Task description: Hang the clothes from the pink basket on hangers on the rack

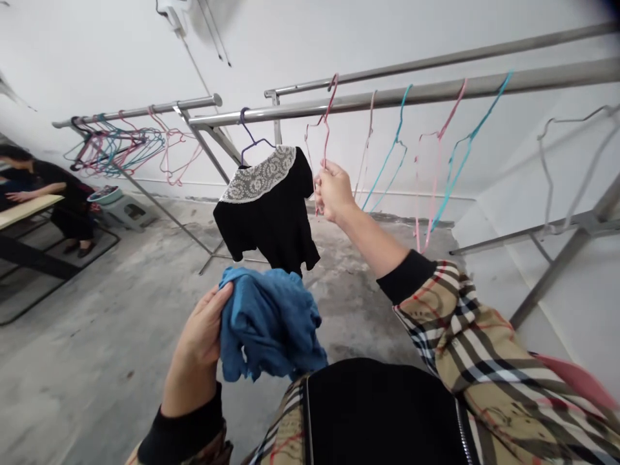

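Note:
My left hand [203, 323] is closed on a bunched blue cloth [271, 323], which hangs in loose folds in front of my body. Up at the rack, my right hand [334, 190] grips a pink hanger [328, 119] by its side; the hook still sits over the rail [358, 102]. Just left of that hand, a black top [271, 219] with a white lace collar hangs from a purple hanger [254, 141]. Part of the pink hanger is hidden behind my fingers.
Several pink and blue hangers [400, 142] hang along the rail to the right. On a second rack at left are many more hangers [130, 142]. Beyond it, a person [43, 187] sits at a table [29, 212], near a basin [105, 196] on a stool [128, 212].

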Demonstrator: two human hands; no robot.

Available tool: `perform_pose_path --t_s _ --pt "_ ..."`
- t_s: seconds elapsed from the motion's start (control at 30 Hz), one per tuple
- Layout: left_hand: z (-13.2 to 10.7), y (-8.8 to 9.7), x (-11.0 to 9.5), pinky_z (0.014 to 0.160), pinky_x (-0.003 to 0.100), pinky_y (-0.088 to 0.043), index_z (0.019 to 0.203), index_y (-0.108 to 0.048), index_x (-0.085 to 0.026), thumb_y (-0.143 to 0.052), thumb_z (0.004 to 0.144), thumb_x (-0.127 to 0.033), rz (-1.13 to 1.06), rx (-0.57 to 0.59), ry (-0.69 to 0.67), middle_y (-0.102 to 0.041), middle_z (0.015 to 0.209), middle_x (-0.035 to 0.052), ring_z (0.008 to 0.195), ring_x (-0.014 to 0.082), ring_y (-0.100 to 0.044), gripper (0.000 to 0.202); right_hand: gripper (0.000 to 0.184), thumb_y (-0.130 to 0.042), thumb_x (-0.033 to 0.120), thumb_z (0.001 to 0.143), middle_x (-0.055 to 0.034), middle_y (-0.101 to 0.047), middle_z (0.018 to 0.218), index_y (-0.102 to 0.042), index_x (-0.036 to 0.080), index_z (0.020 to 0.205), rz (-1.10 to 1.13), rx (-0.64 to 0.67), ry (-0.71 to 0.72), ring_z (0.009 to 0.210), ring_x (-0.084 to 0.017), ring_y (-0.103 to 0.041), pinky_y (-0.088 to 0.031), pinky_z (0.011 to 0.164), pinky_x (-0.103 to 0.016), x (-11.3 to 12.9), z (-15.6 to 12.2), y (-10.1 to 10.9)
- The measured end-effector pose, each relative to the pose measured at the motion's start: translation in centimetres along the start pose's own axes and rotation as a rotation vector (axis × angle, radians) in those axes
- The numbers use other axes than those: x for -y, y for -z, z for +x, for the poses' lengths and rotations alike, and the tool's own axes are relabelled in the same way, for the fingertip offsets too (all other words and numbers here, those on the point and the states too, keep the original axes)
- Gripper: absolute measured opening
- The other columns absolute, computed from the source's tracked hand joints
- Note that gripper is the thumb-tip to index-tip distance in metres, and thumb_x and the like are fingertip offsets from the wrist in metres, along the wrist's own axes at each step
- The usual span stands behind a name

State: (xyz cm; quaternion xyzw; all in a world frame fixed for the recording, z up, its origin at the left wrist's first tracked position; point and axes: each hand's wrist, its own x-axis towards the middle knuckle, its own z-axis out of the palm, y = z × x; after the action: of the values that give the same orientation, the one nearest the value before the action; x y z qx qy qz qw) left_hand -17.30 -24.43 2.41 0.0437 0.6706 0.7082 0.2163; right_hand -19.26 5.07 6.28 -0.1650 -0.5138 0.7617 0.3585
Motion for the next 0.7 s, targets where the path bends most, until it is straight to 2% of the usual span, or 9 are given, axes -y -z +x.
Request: perform_pose_path --t_s 0.1,0.2,0.3,0.4,0.47,0.53,0.63,0.7 --pt "0.6 -0.7 0.5 0.052 0.025 -0.054 0.083 -0.066 -0.017 -0.08 0.065 -0.042 -0.067 0.014 0.04 -0.069 0.065 -0.0008 0.054 0.0154 -0.064 0.034 0.029 -0.047 0.038 0.096 0.0093 -0.03 0.063 -0.048 0.024 0.122 0.003 0.11 0.021 0.041 -0.001 -0.02 -0.015 0.036 -0.012 -0.1 -2.0 0.7" --pt "1.0 -1.1 1.1 0.056 0.026 -0.055 0.088 -0.066 -0.018 -0.078 0.068 -0.043 -0.092 0.014 0.023 -0.07 0.069 -0.0007 0.057 0.0154 -0.065 0.034 0.037 -0.054 0.039 0.093 0.0098 -0.033 0.062 -0.048 0.026 0.128 -0.023 0.208 0.001 0.04 -0.002 -0.022 -0.018 0.034 -0.013 -0.9 -7.6 2.9" --pt "1.3 -1.5 1.7 0.059 0.028 -0.056 0.089 -0.067 -0.019 -0.074 0.072 -0.043 -0.107 0.012 0.023 -0.07 0.071 0.0001 0.061 0.0167 -0.066 0.03 0.038 -0.056 0.04 0.092 0.0104 -0.034 0.059 -0.051 0.026 0.127 -0.074 0.239 -0.024 0.04 -0.003 -0.023 -0.023 0.035 -0.015 -2.8 -14.1 7.2" --pt "1.5 -1.9 2.0 0.064 0.03 -0.059 0.089 -0.067 -0.019 -0.072 0.076 -0.04 -0.15 0.008 0.041 -0.071 0.073 0.0011 0.067 0.0192 -0.069 0.026 0.026 -0.06 0.042 0.09 0.0101 -0.035 0.055 -0.056 0.026 0.11 -0.129 0.217 0.038 0.04 -0.005 -0.03 -0.028 0.037 -0.017 -5.6 -18.5 12.6" --pt "1.7 -2.3 2.1 0.066 0.032 -0.06 0.094 -0.067 -0.019 -0.07 0.078 -0.039 -0.175 0.013 0.041 -0.072 0.075 0.0014 0.07 0.0197 -0.07 0.025 0.027 -0.065 0.043 0.085 0.0081 -0.042 0.057 -0.058 0.025 0.105 -0.216 0.235 0.054 0.041 -0.007 -0.036 -0.031 0.038 -0.02 -6.8 -20.0 15.7" --pt "1.9 -2.6 2.2 0.068 0.033 -0.061 0.099 -0.066 -0.02 -0.069 0.08 -0.038 -0.188 0.028 0.037 -0.072 0.078 0.0018 0.072 0.0197 -0.07 0.026 0.027 -0.064 0.044 0.085 0.0048 -0.05 0.059 -0.062 0.024 0.103 -0.364 0.245 0.036 0.044 -0.009 -0.043 -0.035 0.04 -0.022 -6.8 -20.6 17.8" --pt "2.1 -3.2 2.3 0.072 0.035 -0.061 0.105 -0.064 -0.021 -0.065 0.083 -0.041 -0.187 0.052 0.033 -0.073 0.086 0.0035 0.078 0.021 -0.071 0.03 0.025 -0.058 0.044 0.088 -0.0022 -0.062 0.063 -0.071 0.024 0.091 -0.659 0.309 0.018 0.053 -0.015 -0.056 -0.043 0.049 -0.027 -4.8 -21.1 19.4" --pt "2.2 -3.6 2.4 0.075 0.036 -0.061 0.108 -0.063 -0.021 -0.064 0.084 -0.043 -0.181 0.054 0.023 -0.073 0.092 0.0042 0.082 0.0216 -0.071 0.032 0.031 -0.053 0.045 0.09 -0.0045 -0.068 0.066 -0.075 0.025 0.083 -0.792 0.381 0.021 0.058 -0.017 -0.061 -0.046 0.053 -0.029 -3.2 -21.5 20.0"
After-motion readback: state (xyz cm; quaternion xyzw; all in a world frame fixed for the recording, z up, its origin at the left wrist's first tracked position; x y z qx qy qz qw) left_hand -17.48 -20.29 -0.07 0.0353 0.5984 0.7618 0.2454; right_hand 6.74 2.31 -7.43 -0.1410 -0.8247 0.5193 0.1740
